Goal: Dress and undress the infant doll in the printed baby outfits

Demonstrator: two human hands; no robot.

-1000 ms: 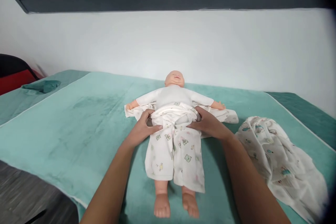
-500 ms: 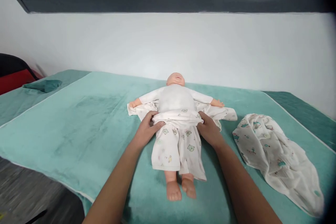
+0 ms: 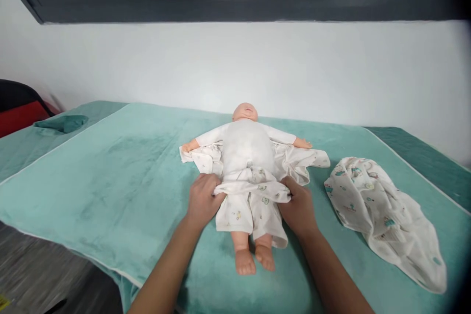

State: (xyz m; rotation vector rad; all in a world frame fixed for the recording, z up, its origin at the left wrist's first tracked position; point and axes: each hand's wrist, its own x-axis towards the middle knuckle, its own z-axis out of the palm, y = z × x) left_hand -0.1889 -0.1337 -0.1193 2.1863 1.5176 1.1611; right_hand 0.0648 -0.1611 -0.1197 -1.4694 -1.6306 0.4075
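Observation:
A baby doll (image 3: pixel 247 144) lies on its back, head toward the wall, arms spread and bare feet toward me. White printed pants (image 3: pixel 239 213) cover its legs, their waist bunched into folds below the belly. My left hand (image 3: pixel 203 200) is closed on one side of the waistband, and my right hand (image 3: pixel 300 204) grips the other side. Beneath the doll's torso and arms is a white printed shirt (image 3: pixel 294 157), spread out to both sides. The doll's torso and sleeves are plain white.
To the right, a crumpled white printed cloth (image 3: pixel 382 216) lies on the green bed cover (image 3: pixel 110 167). A dark green fabric piece (image 3: pixel 62 123) and a red and black object (image 3: pixel 22 108) are at the far left. A white wall (image 3: pixel 235 64) stands behind.
Both my hands have moved down toward the doll's feet, drawing the pants' waistband lower. More of the white belly shows, and the waist is more bunched.

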